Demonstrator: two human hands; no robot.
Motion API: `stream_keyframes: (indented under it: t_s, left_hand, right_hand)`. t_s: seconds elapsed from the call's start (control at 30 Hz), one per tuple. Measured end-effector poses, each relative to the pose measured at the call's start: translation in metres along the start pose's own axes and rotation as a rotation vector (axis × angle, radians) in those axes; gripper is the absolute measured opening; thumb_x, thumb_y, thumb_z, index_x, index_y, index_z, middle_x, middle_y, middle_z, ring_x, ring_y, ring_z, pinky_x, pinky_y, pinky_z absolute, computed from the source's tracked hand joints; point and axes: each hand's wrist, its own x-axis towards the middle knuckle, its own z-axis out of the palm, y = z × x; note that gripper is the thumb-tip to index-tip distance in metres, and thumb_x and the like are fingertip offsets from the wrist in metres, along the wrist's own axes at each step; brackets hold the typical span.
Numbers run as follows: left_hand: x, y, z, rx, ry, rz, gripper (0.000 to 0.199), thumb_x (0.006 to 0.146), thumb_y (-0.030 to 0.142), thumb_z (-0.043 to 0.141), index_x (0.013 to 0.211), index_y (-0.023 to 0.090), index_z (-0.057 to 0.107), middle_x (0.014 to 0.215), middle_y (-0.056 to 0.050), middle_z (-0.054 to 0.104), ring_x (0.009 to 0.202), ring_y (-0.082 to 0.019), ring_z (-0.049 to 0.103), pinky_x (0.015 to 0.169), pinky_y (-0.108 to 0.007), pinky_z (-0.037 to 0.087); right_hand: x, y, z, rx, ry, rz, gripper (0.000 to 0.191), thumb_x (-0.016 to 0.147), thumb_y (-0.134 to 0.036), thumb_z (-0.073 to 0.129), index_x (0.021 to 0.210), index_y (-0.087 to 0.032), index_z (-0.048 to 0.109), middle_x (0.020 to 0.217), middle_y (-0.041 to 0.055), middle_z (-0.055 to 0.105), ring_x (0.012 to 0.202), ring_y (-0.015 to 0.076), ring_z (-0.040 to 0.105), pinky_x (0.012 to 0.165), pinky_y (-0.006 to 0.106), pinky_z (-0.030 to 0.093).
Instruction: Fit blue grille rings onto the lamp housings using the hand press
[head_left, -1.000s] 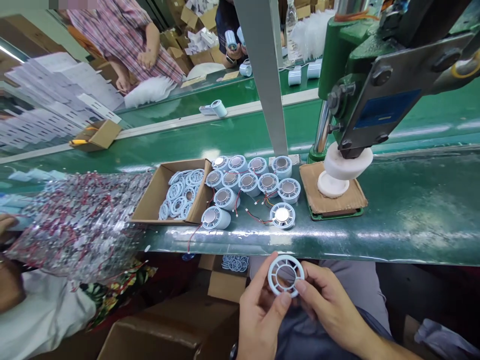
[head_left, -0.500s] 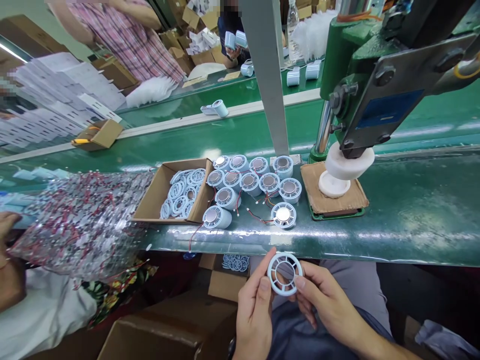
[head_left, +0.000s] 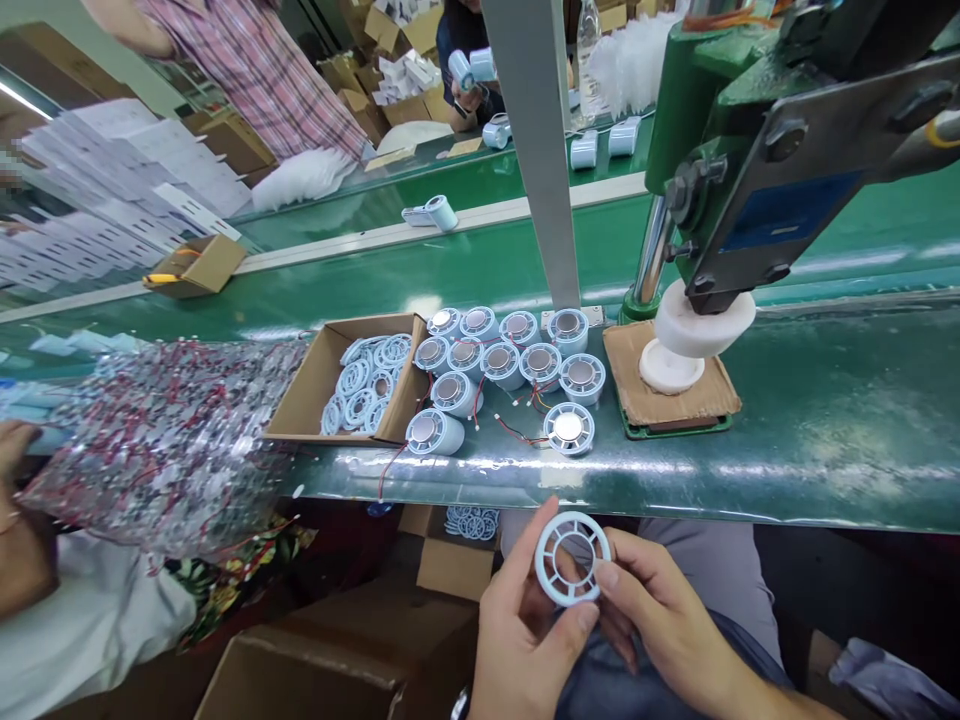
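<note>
Held the spoked ring (head_left: 555,560), pale blue and open at the centre, in both hands above the lap, near the front edge of the green surface (head_left: 825,420). Closed the left hand (head_left: 525,620) around the ring's left and lower side, fingers curled behind and thumb at the bottom rim. Pinched the right rim with the right hand (head_left: 656,600), thumb on the front, the other fingers bent behind it

Had on the surface, beyond the hands, twelve pale blue cylinders (head_left: 501,363) in a loose cluster, capped with spoked rings around silver discs, some trailing thin wires. Kept a cardboard box (head_left: 300,400) full of more rings just left of them, and a clear plastic bag (head_left: 172,440) of small parts and red wires farther left. Faced a green press (head_left: 679,100) at the right, its white head (head_left: 705,318) above a white cup (head_left: 671,367) on a cardboard pad (head_left: 622,400)

Sat opposite a person in a plaid shirt (head_left: 262,70) and another holding pale blue cylinders, with a metal post (head_left: 536,150) between the cluster and the room's stacked cartons
</note>
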Motion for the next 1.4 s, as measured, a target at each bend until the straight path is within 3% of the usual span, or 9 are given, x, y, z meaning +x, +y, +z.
stream_keyframes:
  t_s: [0.13, 0.23, 0.4, 0.77, 0.87, 1.03, 1.17, 1.27, 1.4]
  left_hand:
    - [-0.007, -0.002, -0.005, 0.08, 0.068, 0.089, 0.067, 0.077, 0.055, 0.08, 0.131, 0.016, 0.07, 0.104, -0.013, 0.08, 0.089, -0.028, 0.075, 0.077, -0.029, 0.062]
    - [-0.008, -0.004, -0.007, 0.156, 0.131, 0.142, 0.052, 0.089, 0.055, 0.067, 0.122, 0.016, 0.077, 0.099, -0.013, 0.081, 0.086, -0.028, 0.075, 0.074, -0.03, 0.062]
    - [-0.006, -0.002, -0.002, 0.115, 0.115, 0.14, 0.057, 0.094, 0.06, 0.057, 0.123, 0.015, 0.076, 0.075, -0.01, 0.078, 0.068, -0.025, 0.072, 0.065, -0.031, 0.059]
    - [-0.008, 0.001, -0.002, 0.086, 0.139, 0.13, 0.06, 0.091, 0.063, 0.06, 0.118, 0.013, 0.078, 0.078, -0.012, 0.078, 0.072, -0.026, 0.072, 0.067, -0.031, 0.059]
    - [-0.008, 0.004, -0.004, 0.113, 0.082, 0.144, 0.059, 0.094, 0.063, 0.057, 0.121, 0.015, 0.077, 0.075, -0.01, 0.077, 0.069, -0.024, 0.071, 0.068, -0.03, 0.059]
    - [-0.003, 0.003, -0.016, 0.376, -0.066, 0.178, 0.073, 0.079, 0.058, 0.077, 0.142, 0.023, 0.063, 0.109, -0.011, 0.079, 0.1, -0.032, 0.073, 0.091, -0.036, 0.058]
    - [0.007, -0.008, -0.027, 0.619, -0.159, 0.158, 0.071, 0.073, 0.036, 0.085, 0.139, 0.024, 0.063, 0.122, -0.012, 0.076, 0.107, -0.034, 0.072, 0.1, -0.042, 0.055]
    - [0.014, -0.031, -0.044, 0.644, -0.095, 0.12, 0.061, 0.069, 0.027, 0.085, 0.127, 0.021, 0.068, 0.113, -0.011, 0.078, 0.1, -0.032, 0.073, 0.092, -0.04, 0.058]
    - [0.021, -0.076, -0.083, 0.654, 0.158, 0.111, 0.042, 0.072, 0.021, 0.074, 0.114, 0.018, 0.071, 0.108, -0.012, 0.077, 0.1, -0.031, 0.073, 0.093, -0.043, 0.058]
  right_hand:
    - [-0.012, -0.003, 0.008, 0.01, -0.036, -0.078, 0.055, 0.093, -0.069, 0.054, 0.081, -0.016, 0.057, 0.055, -0.0069, 0.037, 0.04, 0.0034, 0.032, 0.037, 0.015, 0.028]
    - [-0.022, -0.002, 0.014, 0.002, -0.046, -0.153, 0.051, 0.094, -0.064, 0.057, 0.081, -0.014, 0.061, 0.059, -0.0036, 0.041, 0.043, 0.0045, 0.037, 0.039, 0.016, 0.028]
    - [-0.026, 0.002, 0.017, 0.232, -0.072, -0.084, 0.047, 0.092, -0.061, 0.063, 0.083, -0.014, 0.062, 0.064, -0.0032, 0.043, 0.044, 0.0025, 0.033, 0.04, 0.016, 0.029]
    - [-0.022, 0.002, 0.014, 0.362, -0.103, -0.019, 0.044, 0.09, -0.057, 0.068, 0.085, -0.014, 0.061, 0.067, -0.0033, 0.048, 0.042, 0.0004, 0.035, 0.038, 0.013, 0.03]
    - [-0.02, 0.004, 0.013, 0.335, -0.088, -0.039, 0.045, 0.09, -0.059, 0.068, 0.086, -0.014, 0.061, 0.064, -0.0049, 0.045, 0.041, 0.0006, 0.033, 0.037, 0.013, 0.03]
    - [-0.012, 0.002, 0.003, 0.084, -0.054, 0.005, 0.053, 0.092, -0.067, 0.058, 0.085, -0.015, 0.061, 0.056, -0.0067, 0.039, 0.039, 0.003, 0.029, 0.037, 0.015, 0.029]
    - [-0.003, 0.002, -0.007, -0.372, -0.052, -0.04, 0.05, 0.096, -0.063, 0.051, 0.081, -0.017, 0.065, 0.068, 0.0017, 0.057, 0.052, 0.0108, 0.047, 0.05, 0.022, 0.041]
    - [0.006, 0.012, -0.014, -0.719, -0.07, -0.078, 0.035, 0.099, -0.048, 0.051, 0.085, -0.02, 0.067, 0.075, 0.0051, 0.069, 0.067, 0.0184, 0.061, 0.064, 0.027, 0.046]
    - [0.014, 0.017, -0.027, -0.872, -0.002, -0.123, 0.032, 0.099, -0.046, 0.05, 0.092, -0.02, 0.067, 0.071, 0.0043, 0.068, 0.063, 0.0183, 0.062, 0.06, 0.026, 0.044]
